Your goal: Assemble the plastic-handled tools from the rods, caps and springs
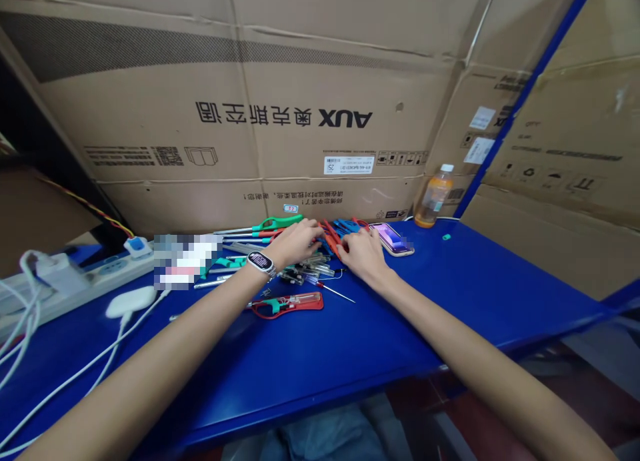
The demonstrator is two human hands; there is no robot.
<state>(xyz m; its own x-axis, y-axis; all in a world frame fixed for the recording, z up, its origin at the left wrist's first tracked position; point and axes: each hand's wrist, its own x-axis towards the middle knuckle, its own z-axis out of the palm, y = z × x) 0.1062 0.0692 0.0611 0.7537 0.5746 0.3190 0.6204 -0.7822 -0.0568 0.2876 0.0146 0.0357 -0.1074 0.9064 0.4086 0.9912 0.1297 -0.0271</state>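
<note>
My left hand [295,243], a watch [260,261] on its wrist, reaches over the pile with fingers curled down; what they grip is hidden. My right hand [363,253] is closed, its fingertips at a red lighter handle shell [332,237]. Around the hands lie a green-handled long lighter [283,222], blue handle shells [346,227] and several clear fuel tanks [316,267]. Nearer me, an opened red lighter half-shell [306,301] holds a clear tank and a green trigger. A thin screwdriver-like rod [340,293] with a red end lies beside it.
A phone [393,239] and an orange drink bottle [434,197] stand to the right on the blue table [450,294], with a small green piece [447,237] nearby. Left are a power strip [113,267], white cables and a white charger [131,302]. Cardboard [280,81] walls the back.
</note>
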